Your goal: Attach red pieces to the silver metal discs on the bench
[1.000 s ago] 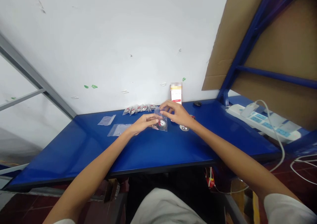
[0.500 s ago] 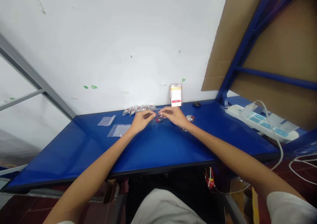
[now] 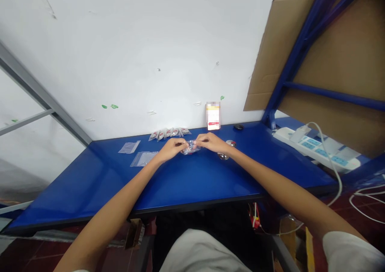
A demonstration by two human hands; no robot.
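Between my hands is a small clear plastic bag point(image 3: 191, 148) with a shiny round item in it, partly hidden by my fingers. My left hand point(image 3: 173, 148) pinches the bag's left side between thumb and fingers. On the opposite side, the fingers of my right hand point(image 3: 210, 142) are closed on it too. Two loose shiny round pieces with red marks, one a silvery disc point(image 3: 223, 156), lie by my right wrist. Several filled bags point(image 3: 170, 133) stand in a row behind my left hand. Flat clear bags point(image 3: 144, 158) lie to the left.
A lit phone point(image 3: 213, 115) leans on the white wall. A black round object point(image 3: 238, 126) sits near the table's back edge. To the right, a white power strip point(image 3: 319, 148) with a plugged-in charger and cable lies beside the blue frame point(image 3: 272, 119). The blue table point(image 3: 192, 184) has a dark front edge.
Both hands have come slightly lower and nearer to me. The bag, earlier stretched upright above the round item, is now folded down and crumpled between my fingers.
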